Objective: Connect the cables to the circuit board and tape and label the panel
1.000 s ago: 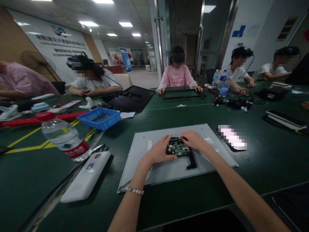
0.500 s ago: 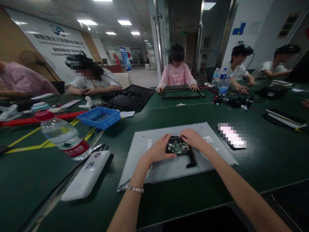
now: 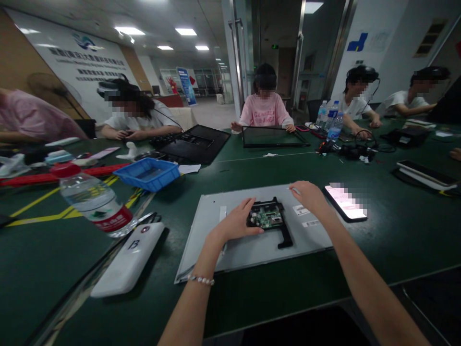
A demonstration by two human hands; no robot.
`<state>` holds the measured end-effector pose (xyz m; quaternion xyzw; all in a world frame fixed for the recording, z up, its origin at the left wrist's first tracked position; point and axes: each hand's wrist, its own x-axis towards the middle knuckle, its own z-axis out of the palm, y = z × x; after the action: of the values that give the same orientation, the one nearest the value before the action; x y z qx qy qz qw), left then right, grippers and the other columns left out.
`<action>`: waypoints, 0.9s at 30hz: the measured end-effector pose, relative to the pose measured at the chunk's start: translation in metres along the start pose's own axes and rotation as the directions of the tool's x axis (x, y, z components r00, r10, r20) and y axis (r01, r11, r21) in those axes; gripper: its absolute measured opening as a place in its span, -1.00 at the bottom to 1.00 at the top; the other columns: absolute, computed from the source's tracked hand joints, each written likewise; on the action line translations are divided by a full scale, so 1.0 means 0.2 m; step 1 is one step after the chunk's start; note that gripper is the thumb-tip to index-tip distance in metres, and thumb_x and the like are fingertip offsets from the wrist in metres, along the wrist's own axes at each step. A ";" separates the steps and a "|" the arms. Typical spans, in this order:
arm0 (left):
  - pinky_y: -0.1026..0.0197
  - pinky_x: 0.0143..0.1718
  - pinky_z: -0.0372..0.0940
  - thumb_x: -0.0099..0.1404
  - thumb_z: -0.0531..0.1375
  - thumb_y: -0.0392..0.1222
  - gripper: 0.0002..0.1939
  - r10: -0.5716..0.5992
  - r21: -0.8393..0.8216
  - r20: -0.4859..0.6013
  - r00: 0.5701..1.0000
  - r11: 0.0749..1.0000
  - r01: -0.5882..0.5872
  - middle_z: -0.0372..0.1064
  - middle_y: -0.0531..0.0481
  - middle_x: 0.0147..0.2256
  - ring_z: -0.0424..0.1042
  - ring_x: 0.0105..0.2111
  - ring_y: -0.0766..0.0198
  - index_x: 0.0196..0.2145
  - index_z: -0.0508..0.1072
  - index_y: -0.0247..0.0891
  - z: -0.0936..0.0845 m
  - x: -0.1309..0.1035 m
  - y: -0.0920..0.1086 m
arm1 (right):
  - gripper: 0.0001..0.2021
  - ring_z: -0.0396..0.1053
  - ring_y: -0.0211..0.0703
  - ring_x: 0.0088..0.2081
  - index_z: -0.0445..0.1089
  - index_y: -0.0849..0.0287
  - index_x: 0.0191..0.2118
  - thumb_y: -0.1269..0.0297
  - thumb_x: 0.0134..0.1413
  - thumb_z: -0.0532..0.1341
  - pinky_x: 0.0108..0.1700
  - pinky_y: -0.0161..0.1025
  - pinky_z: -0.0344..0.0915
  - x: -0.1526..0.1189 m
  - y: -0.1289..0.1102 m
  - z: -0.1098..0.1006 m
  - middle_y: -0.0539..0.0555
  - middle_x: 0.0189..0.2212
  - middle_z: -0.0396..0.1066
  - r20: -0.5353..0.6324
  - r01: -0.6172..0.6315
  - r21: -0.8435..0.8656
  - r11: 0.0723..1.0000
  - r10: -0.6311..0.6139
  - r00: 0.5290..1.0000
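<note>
Lifting right hand off circuit board

small green circuit board in a black bracket with an l-shaped arm, lying flat near the middle of a grey metal panel; panel flat on the green table, near edge slightly lifted.

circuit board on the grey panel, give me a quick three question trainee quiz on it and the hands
1. True or false: the left hand touches the circuit board.
2. The right hand is: A) on the board, B) off the board, over the grey panel toward the phone, C) holding the water bottle.
3. What colour is the tray beyond the bottle?

Key: 1 true; 2 B; 3 blue.
</note>
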<state>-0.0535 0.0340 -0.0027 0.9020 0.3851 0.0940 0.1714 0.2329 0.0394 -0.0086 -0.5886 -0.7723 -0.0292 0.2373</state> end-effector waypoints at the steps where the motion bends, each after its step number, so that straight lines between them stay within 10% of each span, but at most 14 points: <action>1: -0.03 0.18 -0.04 0.04 0.17 0.27 0.04 -0.002 -0.001 0.001 1.000 1.000 0.002 -0.25 -0.19 0.27 -0.07 0.21 -0.07 0.28 -0.26 -0.21 0.00 0.00 0.00 | -0.80 0.37 -0.06 -0.14 0.45 0.20 -0.20 0.38 0.13 0.10 -0.08 -0.20 0.22 -0.01 0.03 0.00 0.15 -0.21 0.46 0.063 0.004 -0.002 1.000 -0.004 0.998; 5: -0.05 0.17 -0.03 0.03 0.18 0.24 0.04 0.003 -0.007 0.006 1.000 1.000 -0.003 -0.26 -0.19 0.27 -0.06 0.21 -0.09 0.28 -0.26 -0.20 0.00 0.00 0.00 | -0.81 0.39 -0.09 -0.15 0.48 0.19 -0.24 0.34 0.11 0.13 -0.06 -0.23 0.23 -0.05 0.11 0.00 0.13 -0.24 0.48 0.215 0.052 0.085 0.995 -0.070 0.974; 17: -0.08 0.17 -0.03 0.03 0.18 0.24 0.04 0.006 -0.011 0.005 1.000 1.000 -0.006 -0.25 -0.18 0.27 -0.06 0.21 -0.11 0.28 -0.26 -0.20 0.00 0.01 0.00 | -0.85 0.40 -0.12 -0.18 0.46 0.17 -0.27 0.36 0.08 0.15 -0.09 -0.23 0.24 -0.04 0.15 0.07 0.11 -0.27 0.48 0.165 0.012 0.088 0.996 -0.026 0.986; 23: -0.05 0.18 -0.04 0.02 0.19 0.24 0.04 0.007 -0.014 -0.007 1.000 1.000 -0.007 -0.23 -0.19 0.27 -0.07 0.22 -0.09 0.28 -0.24 -0.22 0.01 0.01 -0.01 | -0.82 0.29 -0.11 -0.02 0.41 0.21 -0.20 0.40 0.13 0.09 0.05 -0.16 0.18 0.02 -0.05 0.12 0.15 -0.12 0.42 -0.113 0.086 0.130 0.988 -0.071 0.991; 27: -0.04 0.18 -0.04 0.03 0.19 0.24 0.03 0.021 -0.012 -0.016 1.000 1.000 -0.021 -0.22 -0.20 0.27 -0.06 0.21 -0.08 0.27 -0.22 -0.23 0.01 0.01 -0.01 | -0.80 0.27 -0.11 0.02 0.42 0.23 -0.19 0.43 0.13 0.08 0.08 -0.12 0.17 0.05 -0.19 0.15 0.17 -0.10 0.41 -0.091 0.231 0.155 0.960 -0.219 0.971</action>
<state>-0.0529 0.0364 -0.0061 0.9041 0.3763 0.1053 0.1729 0.1850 0.0469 -0.0227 -0.4737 -0.8249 -0.0135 0.3082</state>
